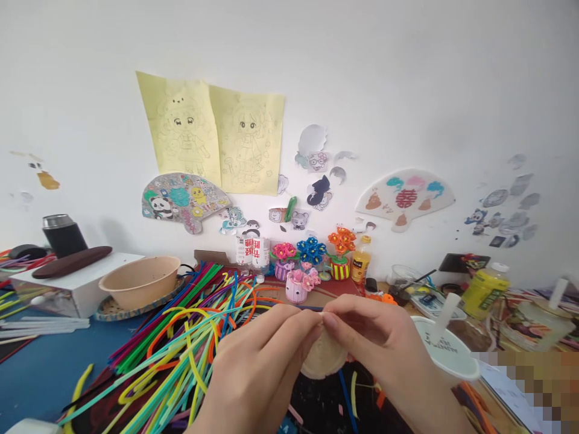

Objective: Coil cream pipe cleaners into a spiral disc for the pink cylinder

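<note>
Low in the middle of the head view, a round cream disc (pixel 324 355) with faint coil-like rings hangs between my hands. My left hand (pixel 266 355) pinches its upper edge with the fingertips. From the other side, the thumb and fingers of my right hand (pixel 384 337) close on the same edge, touching or nearly touching the left fingertips. The fingers cover the top of the disc. A big loose pile of coloured pipe cleaners (pixel 181 349) spreads to the left of my left hand. Just behind the hands stands a small pink pot of pipe-cleaner flowers (pixel 297 290).
More flower pots (pixel 340 265) line the wall beside a yellow-capped bottle (pixel 360 259). At right are a lidded cup with a straw (pixel 446 349) and a yellow drink bottle (pixel 485 292). A beige basin (pixel 140 281), a white box (pixel 63 289) and a black flask (pixel 63 235) occupy the left.
</note>
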{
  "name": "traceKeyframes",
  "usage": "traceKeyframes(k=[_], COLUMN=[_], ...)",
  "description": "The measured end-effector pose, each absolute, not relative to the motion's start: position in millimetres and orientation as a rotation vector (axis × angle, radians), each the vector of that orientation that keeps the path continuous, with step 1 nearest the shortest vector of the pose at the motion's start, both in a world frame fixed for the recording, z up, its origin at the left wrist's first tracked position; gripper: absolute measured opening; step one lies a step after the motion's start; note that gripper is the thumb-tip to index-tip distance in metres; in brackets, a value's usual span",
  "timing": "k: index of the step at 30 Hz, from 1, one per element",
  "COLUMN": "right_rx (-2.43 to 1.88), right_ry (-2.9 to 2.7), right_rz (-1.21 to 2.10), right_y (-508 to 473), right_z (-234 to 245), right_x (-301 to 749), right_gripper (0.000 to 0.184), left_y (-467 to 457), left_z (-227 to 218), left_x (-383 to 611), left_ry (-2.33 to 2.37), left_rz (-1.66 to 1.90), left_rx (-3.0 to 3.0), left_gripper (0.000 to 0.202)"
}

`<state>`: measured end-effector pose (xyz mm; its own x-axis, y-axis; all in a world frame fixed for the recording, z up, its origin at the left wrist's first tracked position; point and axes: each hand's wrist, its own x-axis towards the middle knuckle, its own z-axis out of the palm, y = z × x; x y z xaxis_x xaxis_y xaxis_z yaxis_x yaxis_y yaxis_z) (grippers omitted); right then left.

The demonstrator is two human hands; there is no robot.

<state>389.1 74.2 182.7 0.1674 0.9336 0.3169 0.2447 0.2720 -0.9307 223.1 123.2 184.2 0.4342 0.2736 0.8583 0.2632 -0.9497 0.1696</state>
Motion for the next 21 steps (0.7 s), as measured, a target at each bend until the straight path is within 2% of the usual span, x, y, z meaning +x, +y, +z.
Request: traceKeyframes(k=[9,21], right_rx=[-1.178,-1.132], right_ry=[-1.449,-1.427], right_rz=[0.539,0.487], right_y=[74.1,73.0], right_z=[182.6,179.9], right_x=[386.1,379.8], right_gripper=[0.021,0.020], left_y=[122.4,120.6], left_z=[182.2,182.7], left_x=[222.3,219.8], left_ry=[0.523,0.513], left_rz=[1.558,1.615], left_rx=[2.607,2.664], left_gripper=[0.017,0.014])
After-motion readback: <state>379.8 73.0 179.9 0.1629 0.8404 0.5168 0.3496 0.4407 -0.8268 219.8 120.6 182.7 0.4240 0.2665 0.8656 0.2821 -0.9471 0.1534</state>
